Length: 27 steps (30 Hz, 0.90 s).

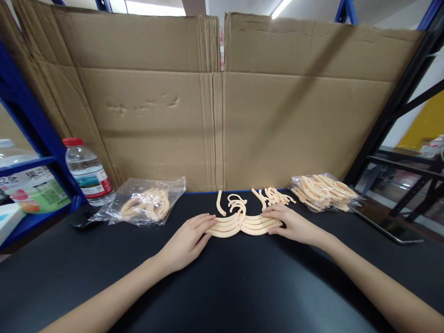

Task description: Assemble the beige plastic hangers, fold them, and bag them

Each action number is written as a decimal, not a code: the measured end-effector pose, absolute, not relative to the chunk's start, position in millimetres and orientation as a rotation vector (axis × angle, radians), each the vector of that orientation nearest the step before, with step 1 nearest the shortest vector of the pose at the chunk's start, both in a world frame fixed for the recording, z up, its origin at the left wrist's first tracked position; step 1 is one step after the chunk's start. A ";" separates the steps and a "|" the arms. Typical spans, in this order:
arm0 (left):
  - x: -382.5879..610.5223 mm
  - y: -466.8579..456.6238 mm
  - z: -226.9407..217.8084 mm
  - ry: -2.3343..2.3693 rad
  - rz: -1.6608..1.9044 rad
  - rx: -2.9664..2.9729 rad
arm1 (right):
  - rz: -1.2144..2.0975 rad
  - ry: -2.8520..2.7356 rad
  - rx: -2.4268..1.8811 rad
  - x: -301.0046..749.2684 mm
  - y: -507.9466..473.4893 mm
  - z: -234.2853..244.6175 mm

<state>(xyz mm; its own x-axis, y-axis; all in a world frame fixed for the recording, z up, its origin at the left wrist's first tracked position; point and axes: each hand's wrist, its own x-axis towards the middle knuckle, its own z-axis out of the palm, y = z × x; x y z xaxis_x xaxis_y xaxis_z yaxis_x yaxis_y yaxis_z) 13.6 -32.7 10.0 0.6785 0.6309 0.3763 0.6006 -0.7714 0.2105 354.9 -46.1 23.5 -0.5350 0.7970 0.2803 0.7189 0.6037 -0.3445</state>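
Observation:
Several cream plastic hangers [255, 226] lie in a nested stack at the middle of the black table, their hooks pointing away from me. My left hand [190, 240] grips the stack's left ends, fingers over the far side and thumb at the near side. Around the right ends, my right hand [289, 224] is closed in the same way; its fingers partly hide the tips. Just behind the stack lie loose cream hooks [237, 200], a curved hanger arm [219, 203] to the left, and more arm pieces [258, 198] to the right.
A heap of small cream hooks [277, 196] lies behind my right hand. Clear bags of cream parts sit left [149, 206] and right [322, 192]. A red-capped water bottle [88, 173] stands far left, a dark flat device [385, 224] far right. Cardboard [156, 115] walls the back.

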 end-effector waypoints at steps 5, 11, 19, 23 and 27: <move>15.3 -33.1 12.1 1.013 0.682 2.809 | 0.248 -2.439 -1.180 358.0 -45.0 22.8; 15.8 -32.8 11.3 0.980 0.756 2.812 | 0.240 -2.434 -1.165 360.8 -42.8 22.0; 14.1 -31.0 11.2 1.005 0.893 2.734 | 0.251 -2.421 -1.154 363.7 -39.2 19.1; 13.2 -28.1 11.9 1.109 0.988 2.580 | 0.269 -2.407 -1.161 363.2 -39.5 19.8; 12.4 -25.5 12.8 1.211 1.042 2.480 | 0.287 -2.394 -1.154 364.0 -38.6 18.9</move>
<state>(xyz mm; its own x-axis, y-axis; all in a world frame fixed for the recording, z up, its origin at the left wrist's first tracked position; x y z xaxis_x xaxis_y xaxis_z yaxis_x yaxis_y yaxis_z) 12.4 -25.5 12.8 0.4187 0.7510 0.5106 0.6169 -0.6478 0.4470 364.0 -38.6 18.9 -0.5400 0.7799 0.3166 0.6829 0.6258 -0.3769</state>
